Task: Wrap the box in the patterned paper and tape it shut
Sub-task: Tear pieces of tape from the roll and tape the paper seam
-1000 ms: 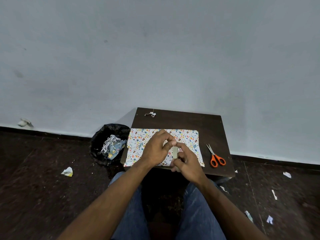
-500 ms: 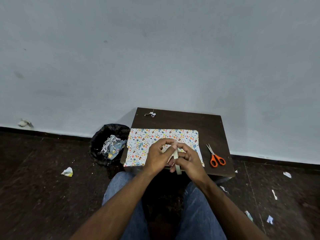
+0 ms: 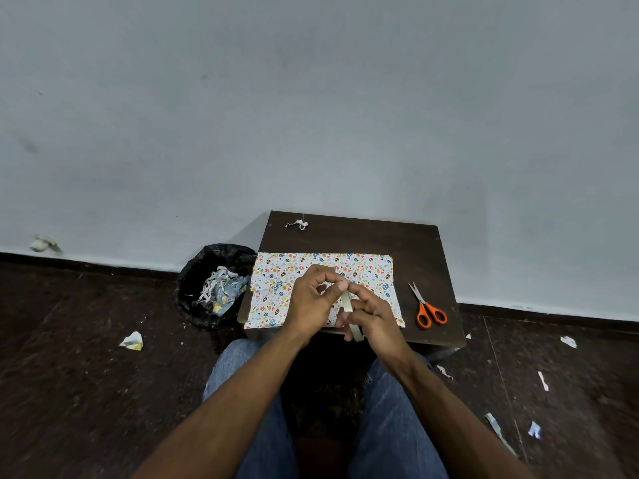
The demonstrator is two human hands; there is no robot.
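Observation:
The patterned paper [image 3: 276, 285] lies flat over the front of a small dark wooden table [image 3: 408, 250]; any box under it is hidden. Above its near edge both hands meet. My right hand [image 3: 371, 314] holds a pale roll of tape [image 3: 347, 302] on edge, the roll sticking out below the fingers. My left hand [image 3: 313, 299] pinches at the top of the roll with thumb and forefinger. Both hands cover the middle of the paper's near edge.
Orange-handled scissors [image 3: 427, 307] lie on the table to the right of the paper. A crumpled white scrap [image 3: 299, 224] sits at the table's far edge. A black-lined bin [image 3: 214, 285] with paper waste stands left of the table. Paper scraps litter the dark floor.
The hands have shifted slightly right and the tape roll now stands more upright between them. My left fingers have closed onto its top. The paper and scissors have not moved.

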